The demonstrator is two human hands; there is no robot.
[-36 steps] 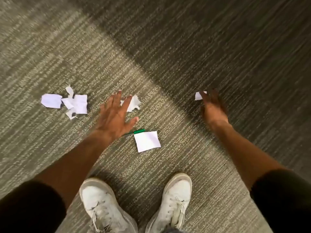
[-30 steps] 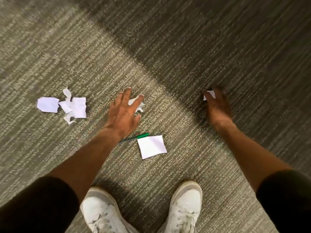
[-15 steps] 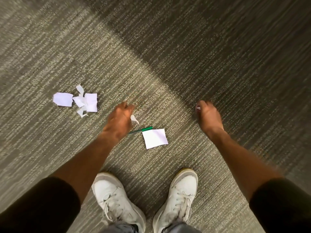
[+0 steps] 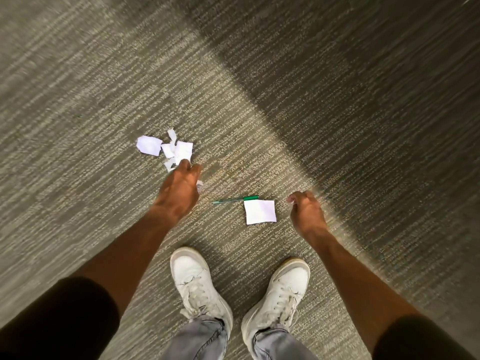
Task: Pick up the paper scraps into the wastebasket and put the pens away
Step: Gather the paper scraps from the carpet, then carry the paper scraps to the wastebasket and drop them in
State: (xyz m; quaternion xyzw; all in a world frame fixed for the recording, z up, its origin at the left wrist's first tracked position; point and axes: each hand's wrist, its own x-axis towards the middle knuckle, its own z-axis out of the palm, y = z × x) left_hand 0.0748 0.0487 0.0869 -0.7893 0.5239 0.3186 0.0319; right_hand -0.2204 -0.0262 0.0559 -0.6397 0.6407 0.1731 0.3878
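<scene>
Several white paper scraps (image 4: 166,149) lie in a cluster on the carpet. My left hand (image 4: 179,190) hangs just below that cluster, closed around a crumpled paper scrap (image 4: 199,187) that peeks out at its right side. A green pen (image 4: 236,199) lies on the carpet between my hands. Touching the pen's right end is a square white paper piece (image 4: 260,211). My right hand (image 4: 306,211) hovers to the right of that square, fingers curled around a small paper scrap (image 4: 293,202) that barely shows. No wastebasket is in view.
Grey striped carpet (image 4: 104,87) covers the floor, with a darker shaded band (image 4: 363,100) at the upper right. My white sneakers (image 4: 200,284) stand just below the pen and the square paper.
Both hands closed on the scraps they were reaching for and drew back. My left hand shifted toward the scrap cluster; my right hand moved in beside the square paper.
</scene>
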